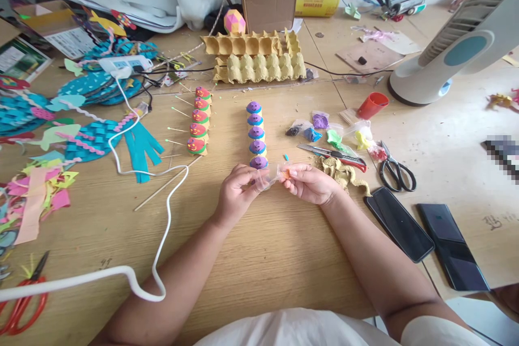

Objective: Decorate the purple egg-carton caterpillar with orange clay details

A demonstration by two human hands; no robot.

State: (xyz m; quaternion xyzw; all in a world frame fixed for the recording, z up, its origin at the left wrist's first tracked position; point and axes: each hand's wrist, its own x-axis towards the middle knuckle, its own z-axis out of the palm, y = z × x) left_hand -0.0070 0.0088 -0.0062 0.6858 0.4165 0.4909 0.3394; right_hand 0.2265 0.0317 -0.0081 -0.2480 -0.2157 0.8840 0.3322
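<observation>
Both of my hands hold a small clear plastic bag (272, 179) above the wooden table. My left hand (241, 189) pinches one side of the bag between thumb and fingers. On the other side, my right hand (311, 183) is closed on the bag where a bit of orange clay (285, 174) shows. Just beyond my left hand stands an egg-carton strip topped with blue and purple clay (255, 133), its near end partly hidden by that hand. Further left is a second strip with red and green clay (198, 116) and thin sticks at its side.
Right of centre lie bagged clay pieces (320, 120), a utility knife (336, 154), scissors (397, 172) and a black phone (399, 223). Egg cartons (265, 67) and a fan (450, 48) stand behind. A white cable (168, 227) crosses the left side near blue paper crafts (93, 140).
</observation>
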